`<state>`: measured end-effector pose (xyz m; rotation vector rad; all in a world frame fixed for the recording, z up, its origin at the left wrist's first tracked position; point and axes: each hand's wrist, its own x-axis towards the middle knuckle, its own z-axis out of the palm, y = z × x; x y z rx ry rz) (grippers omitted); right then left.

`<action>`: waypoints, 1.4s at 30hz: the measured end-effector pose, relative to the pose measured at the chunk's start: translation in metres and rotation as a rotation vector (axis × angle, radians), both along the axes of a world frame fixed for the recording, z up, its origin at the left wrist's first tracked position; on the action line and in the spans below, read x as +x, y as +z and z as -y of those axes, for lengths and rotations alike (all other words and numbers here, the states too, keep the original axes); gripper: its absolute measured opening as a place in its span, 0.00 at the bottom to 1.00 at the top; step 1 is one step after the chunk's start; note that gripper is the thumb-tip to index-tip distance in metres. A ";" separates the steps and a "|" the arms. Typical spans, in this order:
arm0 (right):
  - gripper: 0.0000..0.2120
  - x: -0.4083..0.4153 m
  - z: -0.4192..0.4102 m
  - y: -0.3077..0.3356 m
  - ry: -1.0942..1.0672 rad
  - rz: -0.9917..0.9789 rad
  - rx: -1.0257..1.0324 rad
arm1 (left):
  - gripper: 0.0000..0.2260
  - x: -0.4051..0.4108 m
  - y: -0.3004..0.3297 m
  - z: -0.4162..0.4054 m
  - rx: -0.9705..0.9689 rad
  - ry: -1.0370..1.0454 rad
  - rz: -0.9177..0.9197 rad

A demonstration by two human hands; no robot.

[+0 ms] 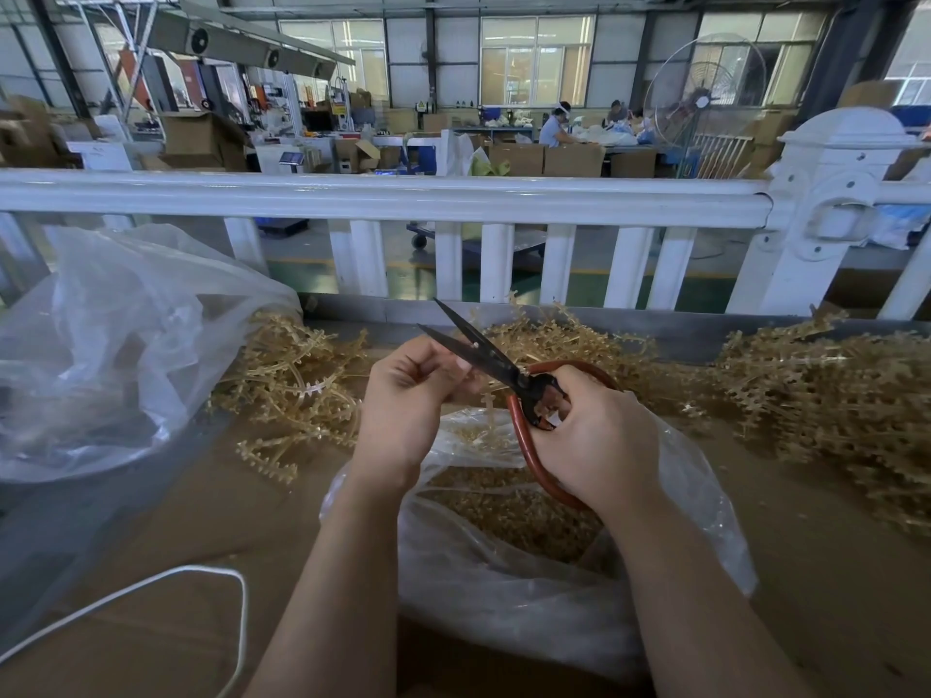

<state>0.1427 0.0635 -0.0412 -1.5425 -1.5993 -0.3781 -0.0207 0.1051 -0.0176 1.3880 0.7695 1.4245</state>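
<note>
Forearms were stretched over the bag (504,612), its mouth filled with cut tan bits. Above that bag, the scissors (483,355) were gripped by the right hand (594,435), fingers wrapped round the red loops, and the blades were parted! A tan strip (487,400) was pinched in the curled left hand (403,400), just beside the blades. Behind the bag, sprue piles (297,375) were heaped to both sides. Left of the bag, a sack (126,345) and a cord (151,586) were laid.

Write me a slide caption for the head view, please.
Right hand grips red-handled scissors, blades open, while left hand pinches a tan plastic strip above a clear bag of cut pieces.
</note>
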 end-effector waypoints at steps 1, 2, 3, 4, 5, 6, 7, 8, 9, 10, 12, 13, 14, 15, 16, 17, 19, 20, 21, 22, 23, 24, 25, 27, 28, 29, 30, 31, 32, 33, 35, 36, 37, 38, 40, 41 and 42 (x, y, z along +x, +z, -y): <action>0.16 0.001 0.000 -0.001 0.004 0.000 0.002 | 0.07 0.000 0.000 0.000 0.003 -0.008 0.004; 0.16 0.001 -0.001 -0.002 0.009 0.001 0.005 | 0.08 0.000 0.000 0.000 0.008 -0.017 0.004; 0.15 0.001 -0.001 -0.003 0.014 0.002 0.010 | 0.07 -0.001 0.000 0.000 0.013 -0.026 0.002; 0.13 0.001 -0.001 -0.003 0.018 0.001 0.017 | 0.07 -0.001 0.000 0.000 0.018 -0.035 -0.001; 0.13 0.001 -0.001 -0.003 0.023 -0.004 0.022 | 0.07 -0.001 0.000 0.000 0.023 -0.042 -0.002; 0.12 0.001 -0.001 -0.003 0.033 -0.009 0.025 | 0.07 -0.002 0.000 0.000 0.026 -0.047 -0.002; 0.12 0.001 -0.001 -0.003 0.045 -0.016 0.026 | 0.07 -0.002 0.000 0.001 0.028 -0.051 -0.001; 0.13 0.001 -0.001 -0.003 0.056 -0.024 0.024 | 0.07 -0.002 0.000 0.001 0.027 -0.053 0.000; 0.13 0.001 -0.001 -0.003 0.066 -0.030 0.020 | 0.07 -0.002 0.000 0.001 0.027 -0.054 -0.001; 0.13 0.001 -0.001 -0.003 0.074 -0.035 0.016 | 0.07 -0.002 0.000 0.001 0.028 -0.054 -0.003; 0.14 0.001 0.000 -0.002 0.077 -0.041 0.010 | 0.08 -0.002 0.000 0.001 0.028 -0.053 -0.004; 0.14 0.001 0.000 -0.001 0.077 -0.043 0.008 | 0.08 -0.002 0.000 0.001 0.027 -0.054 -0.003; 0.14 0.001 0.000 -0.001 0.080 -0.045 0.007 | 0.08 -0.002 0.000 0.001 0.026 -0.055 0.000; 0.14 0.001 0.000 -0.001 0.083 -0.048 0.006 | 0.08 -0.002 0.000 0.000 0.025 -0.058 0.003; 0.13 0.001 0.001 -0.001 0.087 -0.052 0.006 | 0.08 -0.002 0.000 0.000 0.026 -0.059 0.004; 0.12 0.001 0.001 -0.001 0.090 -0.056 0.006 | 0.08 -0.002 0.000 0.000 0.029 -0.060 0.002; 0.11 0.000 0.000 -0.001 0.095 -0.067 0.002 | 0.09 -0.002 0.000 0.000 0.033 -0.059 -0.003; 0.11 0.000 0.000 -0.001 0.097 -0.071 0.002 | 0.10 -0.001 0.000 0.001 0.033 -0.059 -0.004; 0.11 0.001 0.000 -0.001 0.100 -0.073 0.003 | 0.11 -0.001 0.000 0.001 0.032 -0.060 -0.002; 0.11 0.001 -0.001 -0.002 0.102 -0.075 0.001 | 0.11 -0.001 0.001 0.001 0.029 -0.063 0.000; 0.11 0.001 -0.001 -0.002 0.104 -0.079 -0.004 | 0.12 -0.001 0.001 0.001 0.026 -0.065 0.003; 0.11 0.002 -0.002 -0.003 0.104 -0.080 -0.008 | 0.11 -0.001 0.001 0.001 0.020 -0.068 0.006; 0.11 0.003 -0.003 -0.004 0.102 -0.079 -0.009 | 0.10 -0.001 0.001 0.001 0.011 -0.070 0.011; 0.13 0.004 -0.005 -0.007 0.100 -0.079 -0.014 | 0.08 0.000 0.001 0.000 -0.020 -0.076 0.025; 0.14 0.004 -0.006 -0.009 0.102 -0.086 -0.019 | 0.07 0.000 0.001 0.000 -0.047 -0.084 0.041; 0.15 0.004 -0.007 -0.010 0.106 -0.105 -0.025 | 0.06 0.001 0.001 0.000 -0.083 -0.099 0.069; 0.15 0.003 -0.008 -0.011 0.115 -0.139 -0.034 | 0.05 0.002 0.001 -0.001 -0.128 -0.124 0.110; 0.15 0.003 -0.009 -0.013 0.126 -0.185 -0.044 | 0.05 0.002 0.001 -0.002 -0.176 -0.156 0.161; 0.15 0.004 -0.010 -0.014 0.133 -0.237 -0.052 | 0.05 0.002 0.001 -0.002 -0.220 -0.190 0.215; 0.14 0.005 -0.011 -0.014 0.136 -0.287 -0.059 | 0.05 0.002 0.002 -0.003 -0.253 -0.220 0.264; 0.12 0.007 -0.012 -0.014 0.134 -0.377 -0.070 | 0.06 0.000 0.002 -0.004 -0.292 -0.265 0.342; 0.12 0.008 -0.012 -0.014 0.129 -0.409 -0.066 | 0.07 -0.001 0.002 -0.005 -0.306 -0.284 0.375; 0.11 0.008 -0.012 -0.013 0.118 -0.433 -0.054 | 0.08 -0.003 0.002 -0.005 -0.317 -0.302 0.403; 0.10 0.008 -0.011 -0.013 0.107 -0.451 -0.039 | 0.09 -0.003 0.002 -0.006 -0.323 -0.315 0.424; 0.08 0.008 -0.011 -0.012 0.100 -0.492 -0.026 | 0.09 -0.005 0.001 -0.007 -0.324 -0.331 0.448; 0.08 0.007 -0.011 -0.011 0.102 -0.517 -0.029 | 0.10 -0.005 0.001 -0.007 -0.324 -0.336 0.455; 0.08 0.007 -0.011 -0.011 0.103 -0.540 -0.032 | 0.10 -0.006 0.000 -0.008 -0.324 -0.339 0.460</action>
